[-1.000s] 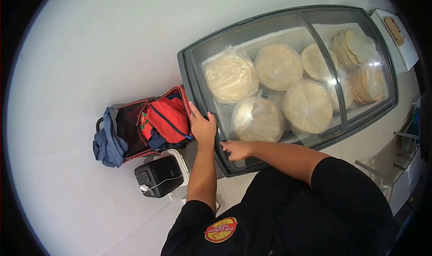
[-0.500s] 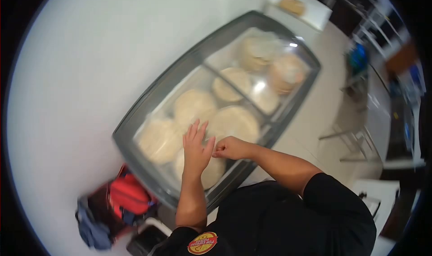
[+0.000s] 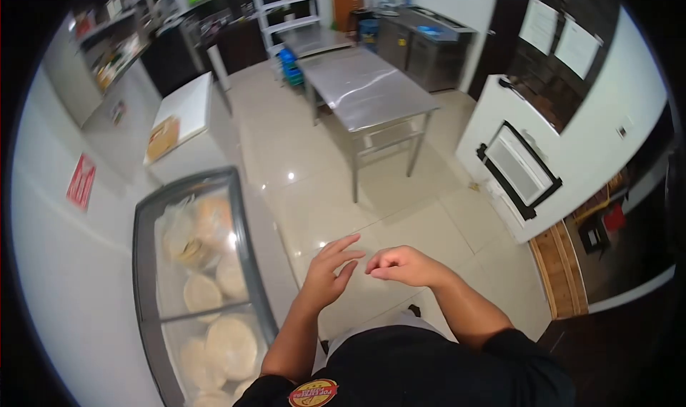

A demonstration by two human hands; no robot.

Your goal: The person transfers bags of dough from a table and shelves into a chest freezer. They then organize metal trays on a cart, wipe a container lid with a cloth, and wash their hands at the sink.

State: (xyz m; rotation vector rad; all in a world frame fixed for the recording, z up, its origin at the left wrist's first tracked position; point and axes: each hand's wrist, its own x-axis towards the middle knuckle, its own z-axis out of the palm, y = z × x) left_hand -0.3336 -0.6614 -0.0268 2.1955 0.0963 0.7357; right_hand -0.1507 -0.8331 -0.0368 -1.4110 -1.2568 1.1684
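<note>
Your left hand (image 3: 330, 275) is loosely open, empty; your right hand (image 3: 406, 265) is half curled, its grip hidden, so you cannot tell if it's empty. Pale, round, flat discs (image 3: 231, 346) lie inside the grey-framed, glass-topped freezer (image 3: 251, 251), near left; give its edge elbow room.

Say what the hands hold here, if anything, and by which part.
Nothing visible: the left hand is open and empty; the right hand is curled, no object showing.
</note>
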